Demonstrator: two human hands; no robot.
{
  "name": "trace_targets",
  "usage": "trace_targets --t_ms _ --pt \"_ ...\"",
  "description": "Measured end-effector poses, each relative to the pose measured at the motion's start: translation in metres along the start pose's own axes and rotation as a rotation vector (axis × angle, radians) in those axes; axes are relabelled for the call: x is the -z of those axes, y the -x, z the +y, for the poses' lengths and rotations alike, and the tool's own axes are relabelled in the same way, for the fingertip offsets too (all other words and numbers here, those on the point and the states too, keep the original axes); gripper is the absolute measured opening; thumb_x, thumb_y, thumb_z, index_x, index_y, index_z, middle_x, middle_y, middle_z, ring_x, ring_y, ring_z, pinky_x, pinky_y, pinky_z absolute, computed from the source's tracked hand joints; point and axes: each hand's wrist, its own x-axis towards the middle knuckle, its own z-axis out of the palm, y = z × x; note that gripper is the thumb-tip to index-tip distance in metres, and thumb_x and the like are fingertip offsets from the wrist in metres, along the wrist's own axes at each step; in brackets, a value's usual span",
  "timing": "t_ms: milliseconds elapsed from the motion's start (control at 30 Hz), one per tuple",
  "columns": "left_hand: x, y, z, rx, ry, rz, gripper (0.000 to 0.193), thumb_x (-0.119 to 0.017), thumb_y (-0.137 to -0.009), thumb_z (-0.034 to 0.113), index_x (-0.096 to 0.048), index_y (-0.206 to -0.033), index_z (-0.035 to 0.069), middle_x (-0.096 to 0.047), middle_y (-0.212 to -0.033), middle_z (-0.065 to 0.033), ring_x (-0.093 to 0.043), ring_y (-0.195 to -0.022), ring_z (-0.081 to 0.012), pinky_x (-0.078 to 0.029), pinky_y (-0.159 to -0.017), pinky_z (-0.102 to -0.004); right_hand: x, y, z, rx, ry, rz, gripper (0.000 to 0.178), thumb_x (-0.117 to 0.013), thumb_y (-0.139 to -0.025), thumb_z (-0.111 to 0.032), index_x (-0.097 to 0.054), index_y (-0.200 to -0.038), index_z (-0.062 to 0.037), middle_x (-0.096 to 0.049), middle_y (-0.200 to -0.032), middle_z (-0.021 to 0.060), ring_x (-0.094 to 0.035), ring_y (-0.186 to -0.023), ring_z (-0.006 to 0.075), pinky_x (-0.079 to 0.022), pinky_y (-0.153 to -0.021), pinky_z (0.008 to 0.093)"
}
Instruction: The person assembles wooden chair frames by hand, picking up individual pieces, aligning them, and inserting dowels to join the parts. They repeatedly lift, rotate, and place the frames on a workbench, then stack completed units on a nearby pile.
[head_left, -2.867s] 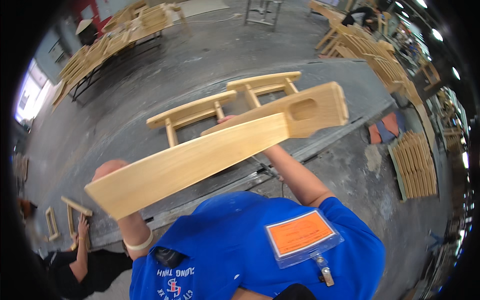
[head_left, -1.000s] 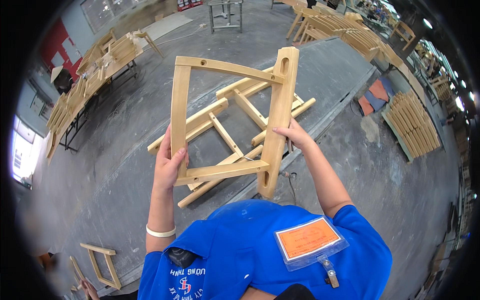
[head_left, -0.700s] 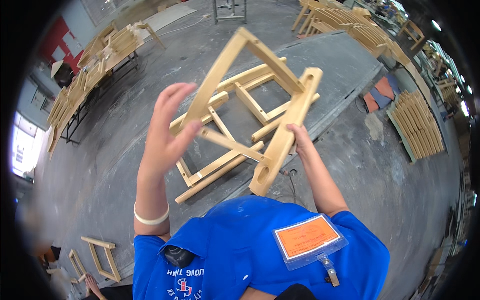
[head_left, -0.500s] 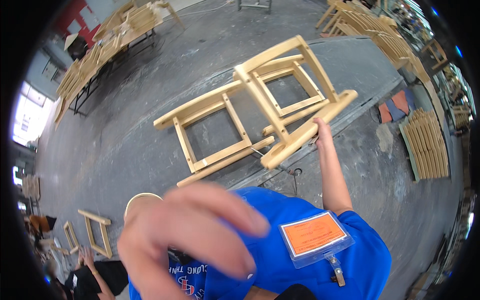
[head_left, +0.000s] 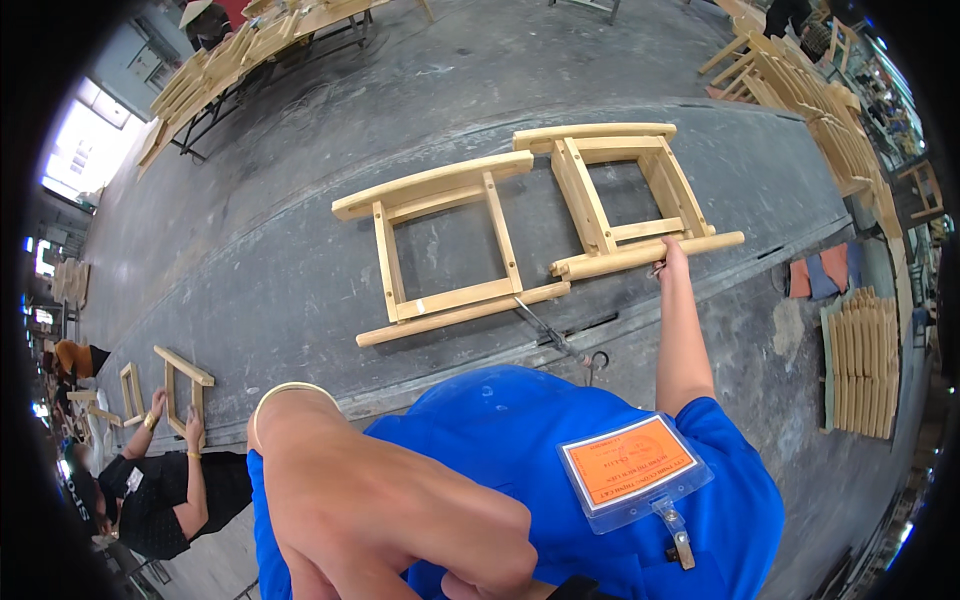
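On the dark grey work surface lies a light wooden chair frame (head_left: 450, 297), with open middle and rounded front rail. To its right is a second, deeper-looking wooden frame (head_left: 595, 143), apparently one frame stacked on another. My right hand (head_left: 676, 262) is closed around its near rounded rail, thumb on top. A small metal piece shows beside those fingers, its kind unclear. Close before my chest, my left hand (head_left: 400, 500) is curled with fingers bent together; whatever they may hold is hidden. A metal tool with a ring end (head_left: 565, 343) lies between the left frame and my body.
A co-worker (head_left: 170, 490) in black handles a wooden frame (head_left: 186, 395) at lower left. Stacked wooden parts (head_left: 860, 365) stand at right, near coloured pads (head_left: 822, 272). A long table with wooden pieces (head_left: 245, 65) is at far left; more pieces (head_left: 790, 90) are piled at far right.
My right hand has lowered the tilted wooden frame to lie flat over the one beneath. My left hand has drawn down and its fingers have curled in. The view has shifted.
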Motion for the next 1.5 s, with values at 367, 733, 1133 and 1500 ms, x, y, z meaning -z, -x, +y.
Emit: trace_targets --t_ms 367,733,1133,1500 --pt "0.0 0.029 0.008 -0.103 -0.337 0.384 0.026 -0.068 -0.083 0.041 -0.073 -0.087 0.016 -0.055 -0.075 -0.0096 -0.052 -0.068 -0.017 -0.043 -0.055 -0.0239 -0.028 -0.025 0.002 0.028 -0.039 -0.012 0.05 -0.07 -0.073 -0.013 -0.049 -0.113 0.0061 -0.06 -0.099 0.0147 -0.063 -0.076 0.0245 -0.049 -0.054 0.0352" --pt "0.007 0.119 0.02 -0.03 -0.595 0.775 0.052 -0.06 -0.085 0.053 -0.054 -0.119 0.014 -0.042 -0.082 -0.0029 -0.041 -0.069 -0.014 -0.04 -0.059 -0.0251 -0.029 -0.015 -0.001 -0.016 0.101 0.023 0.027 -0.066 -0.078 -0.024 -0.056 -0.095 -0.0049 -0.057 -0.079 0.007 -0.053 -0.058 0.0167 -0.039 -0.043 0.0284" --pt "0.026 0.182 -0.011 0.108 -0.595 1.246 0.056 -0.051 -0.091 0.043 -0.046 -0.126 0.0 -0.041 -0.084 -0.0032 -0.04 -0.074 -0.0139 -0.036 -0.066 -0.0259 -0.016 -0.011 -0.009 -0.05 0.103 -0.125 0.028 -0.065 -0.082 -0.024 -0.054 -0.098 -0.0029 -0.058 -0.076 0.0083 -0.054 -0.053 0.0176 -0.039 -0.038 0.028" --pt "0.068 0.296 -0.089 0.654 -0.335 1.762 0.033 -0.052 -0.095 0.027 -0.058 -0.117 0.004 -0.057 -0.083 0.0009 -0.054 -0.075 -0.008 -0.046 -0.069 -0.0231 -0.014 0.003 -0.011 0.09 0.005 0.004 0.044 -0.073 -0.079 -0.034 -0.053 -0.106 -0.005 -0.059 -0.081 0.0094 -0.054 -0.055 0.019 -0.043 -0.041 0.0275"
